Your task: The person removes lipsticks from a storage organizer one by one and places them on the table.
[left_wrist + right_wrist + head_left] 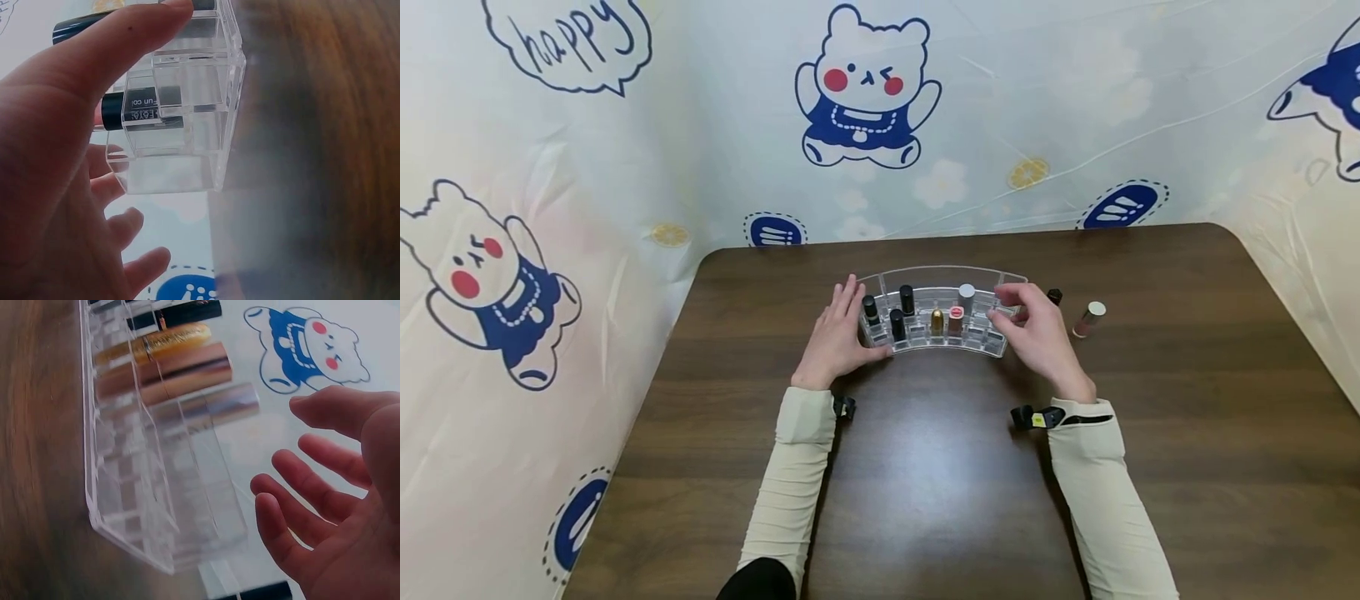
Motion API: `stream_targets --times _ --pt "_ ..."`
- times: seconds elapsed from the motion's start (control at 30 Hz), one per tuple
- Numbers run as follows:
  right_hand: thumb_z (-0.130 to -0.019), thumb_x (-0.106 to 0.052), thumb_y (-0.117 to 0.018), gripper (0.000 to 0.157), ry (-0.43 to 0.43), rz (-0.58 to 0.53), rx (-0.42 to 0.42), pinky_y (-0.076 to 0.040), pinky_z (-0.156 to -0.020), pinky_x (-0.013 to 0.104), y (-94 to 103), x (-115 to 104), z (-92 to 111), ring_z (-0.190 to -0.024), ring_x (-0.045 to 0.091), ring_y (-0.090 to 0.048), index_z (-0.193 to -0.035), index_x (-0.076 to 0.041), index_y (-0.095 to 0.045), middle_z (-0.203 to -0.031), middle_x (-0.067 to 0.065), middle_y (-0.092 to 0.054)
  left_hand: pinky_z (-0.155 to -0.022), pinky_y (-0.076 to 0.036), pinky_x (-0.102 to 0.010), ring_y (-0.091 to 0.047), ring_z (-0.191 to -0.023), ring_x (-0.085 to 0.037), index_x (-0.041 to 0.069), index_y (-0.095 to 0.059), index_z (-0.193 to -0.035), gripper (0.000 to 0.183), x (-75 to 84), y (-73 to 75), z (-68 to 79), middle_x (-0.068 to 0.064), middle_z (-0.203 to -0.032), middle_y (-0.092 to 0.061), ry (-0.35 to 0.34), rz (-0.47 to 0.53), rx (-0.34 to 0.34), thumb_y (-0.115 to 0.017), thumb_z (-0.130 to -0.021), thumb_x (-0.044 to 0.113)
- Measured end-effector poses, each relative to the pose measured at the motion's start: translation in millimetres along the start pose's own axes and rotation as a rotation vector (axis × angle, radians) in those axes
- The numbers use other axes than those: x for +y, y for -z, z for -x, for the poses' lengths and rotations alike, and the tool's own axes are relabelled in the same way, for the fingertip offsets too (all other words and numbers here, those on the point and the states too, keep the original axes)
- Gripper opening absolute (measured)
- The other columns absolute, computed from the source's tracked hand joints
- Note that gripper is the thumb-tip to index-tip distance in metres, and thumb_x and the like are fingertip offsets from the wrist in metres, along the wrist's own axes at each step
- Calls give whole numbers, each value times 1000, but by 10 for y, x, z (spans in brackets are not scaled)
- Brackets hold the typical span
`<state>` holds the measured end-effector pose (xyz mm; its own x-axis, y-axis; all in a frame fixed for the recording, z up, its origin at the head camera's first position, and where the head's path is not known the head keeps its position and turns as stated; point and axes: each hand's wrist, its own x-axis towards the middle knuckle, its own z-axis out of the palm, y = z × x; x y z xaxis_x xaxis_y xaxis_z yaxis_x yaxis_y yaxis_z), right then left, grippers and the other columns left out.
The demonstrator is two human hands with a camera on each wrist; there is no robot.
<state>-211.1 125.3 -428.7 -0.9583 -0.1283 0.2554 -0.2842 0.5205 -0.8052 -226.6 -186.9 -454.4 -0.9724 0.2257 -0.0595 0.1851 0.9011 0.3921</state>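
Observation:
A clear curved lipstick organizer (940, 343) stands on the table between both hands. My left hand (835, 342) rests against its left end, thumb along the front and the other fingers spread fairly straight. Several tubes stand in its slots: black ones (897, 325), a gold one (937, 322), a pinkish-brown one (187, 374) and a silver-capped one (966, 298). My right hand (1041, 337) hovers by the right end, fingers loosely bent and apart. Nothing lies between them in the right wrist view (331, 487).
On the table (925, 500), right of the organizer, stand a silver-capped tube (1089, 319) and a black-capped one (1055, 296), the latter partly behind my right hand. A printed sheet with cartoon bears (868, 92) hangs along the back and sides.

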Motion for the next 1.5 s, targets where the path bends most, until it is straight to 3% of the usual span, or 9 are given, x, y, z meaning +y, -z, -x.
stream_targets --times 0.23,0.67,1.03,1.5 --pt "-89 -11 -67 35 15 7 -3 -53 -82 46 -109 -4 -97 -103 30 -60 -122 0 -59 -113 17 -60 -118 -18 -56 5 -152 -24 15 -8 -157 115 7 -11 -7 3 -164 9 0 18 1 -76 -74 57" --pt "-92 -13 -65 41 -61 35 -103 -52 -90 47 -200 -67 -268 -110 33 -57 -128 2 -54 -121 19 -57 -118 -19 -56 5 -152 -23 15 -6 -157 116 -5 -27 -12 4 -164 10 3 22 4 -75 -74 58" --pt "-90 -10 -66 39 -39 51 -125 -53 -89 47 -242 -76 -335 -105 33 -59 -125 4 -56 -116 20 -59 -117 -21 -58 3 -152 -24 14 -7 -157 116 -9 -32 -14 3 -164 10 2 21 2 -75 -74 58" --pt "-93 -12 -63 35 -74 74 -191 -53 -91 47 -256 -104 -368 -110 36 -59 -124 3 -57 -120 20 -59 -116 -21 -58 1 -152 -26 14 -8 -157 116 -15 -24 -1 0 -164 7 8 16 8 -76 -74 57"
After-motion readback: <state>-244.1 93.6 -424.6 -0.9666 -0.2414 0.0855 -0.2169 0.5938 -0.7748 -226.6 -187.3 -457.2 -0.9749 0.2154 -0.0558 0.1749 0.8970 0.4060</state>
